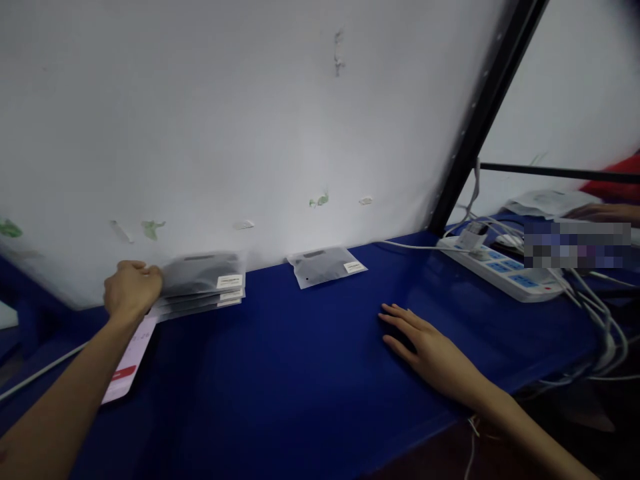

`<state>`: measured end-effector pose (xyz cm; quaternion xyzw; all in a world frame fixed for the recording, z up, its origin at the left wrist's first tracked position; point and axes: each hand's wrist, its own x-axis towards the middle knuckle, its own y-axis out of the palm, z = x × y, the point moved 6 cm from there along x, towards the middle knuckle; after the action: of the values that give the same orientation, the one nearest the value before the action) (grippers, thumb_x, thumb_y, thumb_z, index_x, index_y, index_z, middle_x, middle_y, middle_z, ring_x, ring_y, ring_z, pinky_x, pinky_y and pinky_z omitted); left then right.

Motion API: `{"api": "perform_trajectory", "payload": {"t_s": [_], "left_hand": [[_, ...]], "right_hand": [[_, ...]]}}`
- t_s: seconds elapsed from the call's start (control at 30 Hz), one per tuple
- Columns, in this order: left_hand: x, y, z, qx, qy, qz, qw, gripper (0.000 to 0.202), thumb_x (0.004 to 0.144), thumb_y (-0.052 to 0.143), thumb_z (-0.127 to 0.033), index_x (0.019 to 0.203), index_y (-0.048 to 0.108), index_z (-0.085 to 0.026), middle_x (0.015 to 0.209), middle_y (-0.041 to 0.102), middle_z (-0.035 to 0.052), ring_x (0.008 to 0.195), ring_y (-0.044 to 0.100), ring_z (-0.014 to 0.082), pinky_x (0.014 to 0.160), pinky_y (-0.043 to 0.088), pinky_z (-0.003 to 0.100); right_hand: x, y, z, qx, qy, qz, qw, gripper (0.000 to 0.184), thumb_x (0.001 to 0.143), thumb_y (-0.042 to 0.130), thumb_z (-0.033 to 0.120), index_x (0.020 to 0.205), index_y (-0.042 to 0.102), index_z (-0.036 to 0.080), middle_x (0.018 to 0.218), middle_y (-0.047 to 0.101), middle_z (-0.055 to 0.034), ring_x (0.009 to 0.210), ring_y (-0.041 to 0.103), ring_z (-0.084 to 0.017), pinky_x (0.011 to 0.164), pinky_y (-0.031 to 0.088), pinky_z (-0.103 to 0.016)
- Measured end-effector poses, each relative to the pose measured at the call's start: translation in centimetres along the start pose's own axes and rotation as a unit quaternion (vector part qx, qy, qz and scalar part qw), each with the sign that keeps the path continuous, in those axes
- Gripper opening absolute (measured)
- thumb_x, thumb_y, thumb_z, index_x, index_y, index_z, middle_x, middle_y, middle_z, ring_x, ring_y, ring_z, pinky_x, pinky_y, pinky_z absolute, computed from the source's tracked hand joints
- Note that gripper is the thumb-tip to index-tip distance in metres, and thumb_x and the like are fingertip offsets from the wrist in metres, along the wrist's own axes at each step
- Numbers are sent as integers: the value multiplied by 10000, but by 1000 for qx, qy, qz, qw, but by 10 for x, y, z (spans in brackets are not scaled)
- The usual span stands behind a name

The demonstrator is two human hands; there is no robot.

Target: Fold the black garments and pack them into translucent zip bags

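My left hand (131,288) is closed on the left edge of the top grey plastic pouch (203,275), which is lifted and blurred above a small stack of like pouches (200,303) against the white wall. One more grey pouch (326,265) lies alone further right by the wall. My right hand (424,347) rests flat on the blue tabletop (300,373), fingers stretched out, holding nothing.
A pink and white card (127,363) lies under my left forearm. A white power strip (505,270) with several white cables (595,320) sits at the right. A black frame post (480,120) rises there. Another person's hand (607,212) and red sleeve show at far right.
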<state>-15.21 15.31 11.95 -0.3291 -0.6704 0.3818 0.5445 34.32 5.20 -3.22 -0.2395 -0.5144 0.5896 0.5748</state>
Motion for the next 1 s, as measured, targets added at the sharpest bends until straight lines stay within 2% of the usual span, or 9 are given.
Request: {"api": "perform_trajectory", "payload": {"t_s": [0.1, 0.2, 0.27, 0.4, 0.53, 0.63, 0.73, 0.83, 1.0], "left_hand": [[-10, -3, -19, 30, 9, -31, 999, 540, 973, 267, -435, 1305, 455, -53, 1242, 601, 170, 1219, 443, 394, 946, 418, 558], [-21, 8, -53, 33, 118, 24, 992, 501, 963, 336, -480, 1306, 535, -174, 1366, 563, 89, 1268, 457, 323, 1047, 375, 472], [-28, 20, -66, 43, 160, 66, 984, 490, 960, 339, -503, 1267, 590, -215, 1378, 570, 73, 1282, 469, 319, 1068, 355, 478], [-30, 32, -62, 57, 145, 96, 983, 578, 979, 254, -511, 1314, 566, -159, 1424, 523, 154, 1314, 446, 374, 1056, 347, 546], [-29, 29, -55, 53, 130, 84, 987, 591, 980, 226, -502, 1317, 547, -138, 1386, 544, 187, 1296, 470, 385, 1050, 358, 540], [-37, 23, -65, 50, 138, 66, 987, 595, 983, 206, -486, 1354, 492, -119, 1408, 514, 189, 1354, 411, 355, 1109, 303, 506], [-65, 21, -92, 25, 194, 44, 980, 540, 980, 244, -444, 1353, 485, -136, 1473, 456, 153, 1419, 325, 304, 1170, 222, 476], [-109, 29, -120, -29, 255, 55, 965, 512, 982, 305, -437, 1319, 528, -123, 1488, 446, 150, 1435, 308, 275, 1197, 185, 454], [-172, 58, -138, -87, 278, 205, 934, 583, 973, 349, -544, 1433, 446, -200, 1546, 381, 103, 1446, 297, 260, 1191, 202, 491]], "right_hand": [[0, 1, -1, 0, 4, 5, 1000, 514, 947, 444, 525, 1356, 562, 236, 1479, 481, -67, 1383, 407, -291, 1135, 370, -517], [0, 1, -1, 3, 3, 1, 1000, 507, 944, 454, 516, 1348, 568, 232, 1473, 488, -72, 1383, 408, -294, 1133, 371, -522], [0, 0, -1, 7, 0, -2, 1000, 499, 943, 459, 510, 1343, 571, 232, 1468, 494, -76, 1379, 413, -294, 1134, 369, -523], [0, -1, 2, 13, -4, -2, 1000, 488, 950, 448, 502, 1331, 577, 225, 1464, 498, -83, 1374, 423, -290, 1129, 377, -521], [0, -1, 1, 16, -10, -14, 1000, 474, 950, 452, 494, 1331, 576, 243, 1459, 504, -85, 1369, 429, -296, 1121, 380, -539], [0, 1, -1, 16, -18, -15, 1000, 476, 953, 449, 490, 1340, 567, 241, 1461, 502, -87, 1372, 426, -291, 1137, 354, -535], [0, 2, -2, 15, -19, -11, 1000, 478, 955, 442, 491, 1341, 564, 237, 1464, 499, -87, 1377, 420, -284, 1147, 343, -527], [0, 1, -2, 11, -13, -9, 1000, 475, 956, 443, 483, 1337, 565, 228, 1466, 496, -89, 1376, 422, -275, 1149, 346, -513], [0, -1, -1, 18, -12, -12, 1000, 466, 949, 452, 489, 1326, 575, 245, 1460, 504, -78, 1367, 436, -282, 1143, 354, -520]]}}
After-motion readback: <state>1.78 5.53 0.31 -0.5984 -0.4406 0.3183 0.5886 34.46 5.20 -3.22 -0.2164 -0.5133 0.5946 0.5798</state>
